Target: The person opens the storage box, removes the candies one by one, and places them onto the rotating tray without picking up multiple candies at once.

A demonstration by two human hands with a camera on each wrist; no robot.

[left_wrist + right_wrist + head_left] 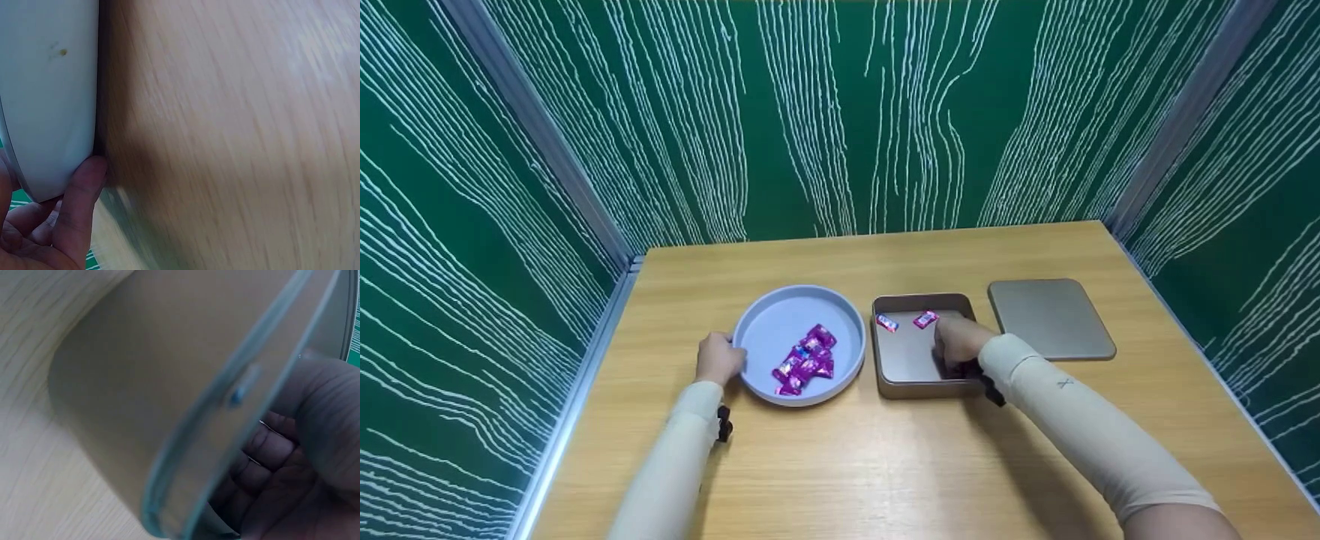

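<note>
A round, pale lavender dish [765, 322] with a low wall stands on the table. Its left edge is held by my left hand [718, 358], thumb and fingers on either side of the wall; the left wrist view shows fingers [84, 208] at the dish's bottom edge. Several shiny purple wrapped candies [807, 360] lie heaped in the dish. Inside a rectangular metal tin [907, 364] reaches my right hand [962, 341], fingers bent downward near its right wall. Two wrapped candies, one [887, 323] at the left and another [925, 319] nearer the middle, lie in the tin. Whether my right fingertips hold a candy, I cannot tell.
A flat metal lid [1051, 319] lies on the wooden table [840, 465] to the right of the tin. Green walls [795, 112] with white streaks rise behind and at both sides, with metal posts [540, 135] at the corners.
</note>
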